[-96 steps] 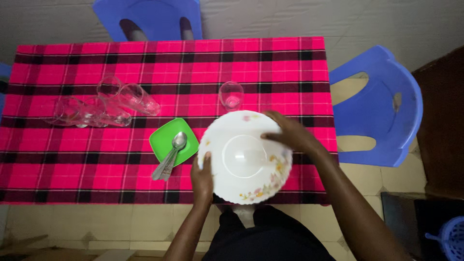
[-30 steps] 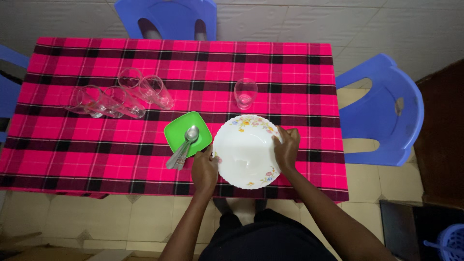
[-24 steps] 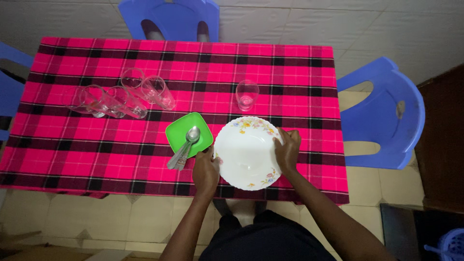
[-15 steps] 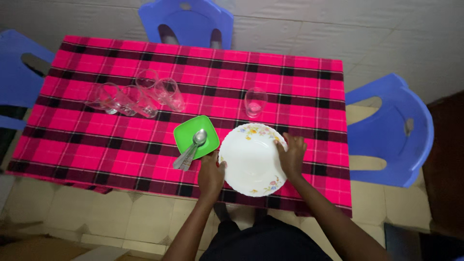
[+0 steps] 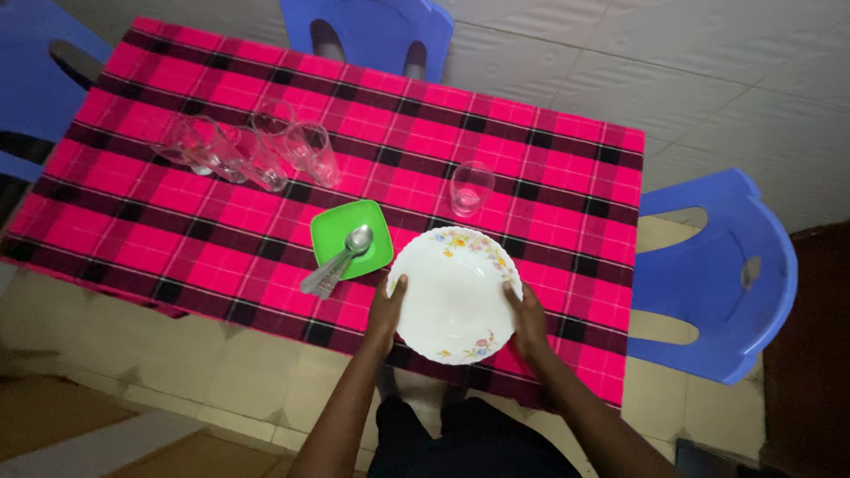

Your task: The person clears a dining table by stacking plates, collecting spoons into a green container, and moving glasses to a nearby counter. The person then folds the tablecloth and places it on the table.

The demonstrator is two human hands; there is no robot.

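While steadying it flat on the worktop [image 5: 221, 257], left hand [image 5: 386, 312] and right hand [image 5: 528, 317] are clasping opposite rims of white floral plate [image 5: 452, 292], each grip closed on its edge.

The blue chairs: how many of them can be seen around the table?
3. One blue chair stands at the table's far side, one at its right end, and one at the left, cut by the picture's edge. Others may be hidden.

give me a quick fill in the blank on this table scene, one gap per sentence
1. Both hands, the left hand and the right hand, grip the white round floral-rimmed ____.
2. The metal spoons lie on a small square plate coloured ____.
3. The lone clear drinking glass stands ____ on the pink-and-black checked tablecloth.
4. The plastic chairs are ____.

Missing words: plate; green; upright; blue
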